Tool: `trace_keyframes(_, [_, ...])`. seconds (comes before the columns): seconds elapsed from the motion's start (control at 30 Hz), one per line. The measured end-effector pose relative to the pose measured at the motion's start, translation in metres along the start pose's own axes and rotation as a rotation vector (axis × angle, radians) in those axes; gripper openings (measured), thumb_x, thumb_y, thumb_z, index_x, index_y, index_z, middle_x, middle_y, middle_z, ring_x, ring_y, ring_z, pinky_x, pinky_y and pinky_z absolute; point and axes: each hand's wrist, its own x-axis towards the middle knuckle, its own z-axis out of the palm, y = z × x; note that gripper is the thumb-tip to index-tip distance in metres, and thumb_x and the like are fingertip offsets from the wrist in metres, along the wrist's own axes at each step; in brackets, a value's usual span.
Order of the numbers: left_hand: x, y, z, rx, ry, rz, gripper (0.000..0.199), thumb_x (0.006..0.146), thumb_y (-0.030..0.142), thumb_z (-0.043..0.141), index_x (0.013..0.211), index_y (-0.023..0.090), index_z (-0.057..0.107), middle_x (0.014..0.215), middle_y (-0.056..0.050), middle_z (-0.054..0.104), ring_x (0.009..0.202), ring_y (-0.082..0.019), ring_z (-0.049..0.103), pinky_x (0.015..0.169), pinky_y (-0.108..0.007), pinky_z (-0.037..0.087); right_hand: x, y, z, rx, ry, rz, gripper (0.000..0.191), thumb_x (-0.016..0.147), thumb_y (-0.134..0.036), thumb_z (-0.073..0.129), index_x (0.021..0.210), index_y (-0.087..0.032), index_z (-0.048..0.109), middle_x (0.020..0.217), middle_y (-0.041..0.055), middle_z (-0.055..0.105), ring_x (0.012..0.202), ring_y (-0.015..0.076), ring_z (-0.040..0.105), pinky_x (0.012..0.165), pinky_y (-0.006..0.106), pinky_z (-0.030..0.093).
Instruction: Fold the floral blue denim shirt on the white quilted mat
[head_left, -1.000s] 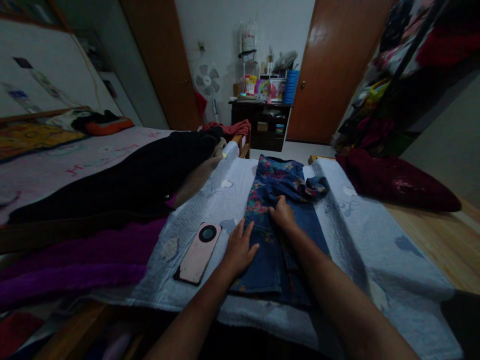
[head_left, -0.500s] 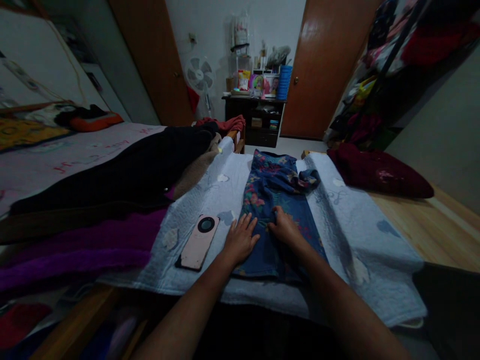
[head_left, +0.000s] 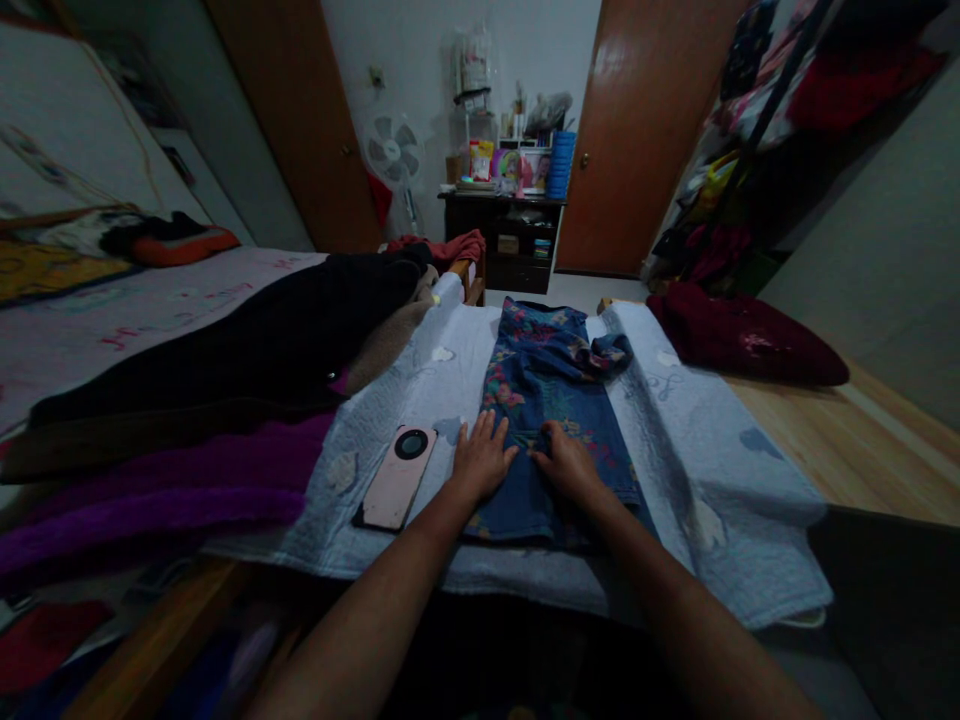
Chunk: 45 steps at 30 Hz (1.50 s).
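Observation:
A blue denim garment (head_left: 555, 390) with a flower print lies spread on a pale patterned blanket (head_left: 469, 340). Its upper right part is bunched into a small roll. My left hand (head_left: 482, 458) rests flat on the garment's left side, fingers stretched out and slightly spread. On the middle of the same cloth is my right hand (head_left: 568, 462), its fingers bent in and the thumb close to the index finger, gripping the fabric; the fingertips are partly hidden. A pink phone (head_left: 397, 478) with a round black camera ring lies to the left of my left hand.
Dark clothing (head_left: 247, 340) and a purple cloth (head_left: 225, 490) are heaped on the left. At the right, a maroon folded cloth (head_left: 750, 335) sits on a wooden surface (head_left: 795, 410). Beyond stand a dark cabinet (head_left: 499, 240), a fan (head_left: 394, 150) and wooden doors.
My left hand has shifted slightly up and right over the garment. The right hand stays almost in place on it. The whole view has moved a little.

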Motion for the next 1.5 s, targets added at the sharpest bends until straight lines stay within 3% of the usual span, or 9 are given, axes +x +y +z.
trace_keyframes(0.23, [-0.001,-0.002,0.005,-0.010,0.048,0.019,0.053,0.097,0.042,0.040,0.144,0.018,0.042,0.155,-0.015,0.033,0.146,-0.029,0.024,0.115,-0.054,0.021,-0.017,0.001,0.000,0.033,-0.004,-0.094,0.053,0.082,-0.019,0.062,0.132,-0.013,0.046,0.126,0.0147,0.061,0.112,0.0230,0.059,0.095,0.032,0.041])
trace_keyframes(0.47, [-0.011,-0.009,-0.008,-0.108,-0.133,0.058,0.054,0.098,0.042,0.037,0.148,0.022,0.034,0.158,-0.013,0.026,0.147,-0.027,0.020,0.116,-0.054,0.020,-0.039,-0.001,-0.014,0.138,-0.116,-0.212,0.038,0.082,-0.027,0.063,0.119,-0.021,0.062,0.099,0.0046,0.068,0.091,0.0197,0.061,0.082,0.029,0.043])
trace_keyframes(0.63, [-0.020,-0.002,-0.019,-0.151,-0.264,0.078,0.055,0.098,0.049,0.034,0.146,0.024,0.038,0.157,-0.016,0.029,0.145,-0.031,0.025,0.112,-0.058,0.024,-0.045,0.002,-0.015,0.136,-0.115,-0.237,0.037,0.080,-0.014,0.058,0.116,-0.019,0.064,0.104,0.0051,0.069,0.097,0.0199,0.060,0.089,0.030,0.042])
trace_keyframes(0.9, [-0.051,0.023,-0.006,-0.001,0.009,0.082,0.061,0.091,0.050,0.051,0.145,0.023,0.041,0.156,-0.016,0.032,0.145,-0.036,0.023,0.115,-0.058,0.019,-0.050,0.006,-0.007,0.032,-0.058,-0.218,0.041,0.076,-0.008,0.054,0.114,-0.021,0.065,0.110,0.0076,0.063,0.107,0.0220,0.055,0.097,0.034,0.039])
trace_keyframes(1.0, [-0.053,0.021,-0.002,-0.009,0.018,0.149,0.064,0.090,0.053,0.052,0.145,0.023,0.040,0.155,-0.015,0.032,0.145,-0.035,0.022,0.116,-0.057,0.017,-0.052,0.002,-0.010,-0.057,-0.003,-0.221,0.045,0.075,-0.011,0.058,0.118,-0.021,0.064,0.123,0.0121,0.057,0.115,0.0260,0.050,0.099,0.038,0.039])
trace_keyframes(1.1, [-0.054,0.019,-0.003,-0.041,-0.016,0.242,0.068,0.089,0.052,0.052,0.147,0.020,0.037,0.156,-0.015,0.031,0.146,-0.031,0.023,0.117,-0.052,0.020,-0.055,0.000,-0.008,-0.125,0.090,-0.250,0.058,0.078,-0.016,0.059,0.135,-0.019,0.052,0.149,0.0146,0.038,0.137,0.0305,0.033,0.109,0.044,0.030])
trace_keyframes(1.2, [-0.051,0.017,-0.010,-0.068,-0.036,0.265,0.068,0.088,0.051,0.055,0.146,0.021,0.037,0.154,-0.014,0.034,0.143,-0.030,0.030,0.114,-0.049,0.027,-0.058,0.002,0.000,-0.160,0.019,-0.281,0.057,0.087,-0.019,0.048,0.144,-0.017,0.042,0.157,0.0123,0.030,0.144,0.0265,0.023,0.114,0.047,0.023])
trace_keyframes(1.37, [-0.024,0.014,-0.026,-0.090,-0.047,0.247,0.035,0.096,0.033,0.043,0.126,0.020,0.057,0.128,-0.010,0.059,0.120,-0.025,0.052,0.101,-0.041,0.043,-0.054,-0.001,-0.008,-0.194,-0.099,-0.258,0.050,0.088,-0.019,0.047,0.137,-0.016,0.052,0.151,0.0130,0.040,0.137,0.0258,0.039,0.111,0.042,0.031])
trace_keyframes(1.5, [0.005,0.012,-0.022,-0.042,0.014,0.220,0.032,0.091,0.027,0.049,0.121,0.019,0.059,0.127,-0.011,0.058,0.122,-0.026,0.051,0.104,-0.042,0.040,-0.025,-0.016,-0.034,-0.268,-0.184,-0.237,0.032,0.090,-0.018,0.042,0.104,-0.015,0.071,0.106,0.0159,0.071,0.101,0.0265,0.066,0.092,0.035,0.046])
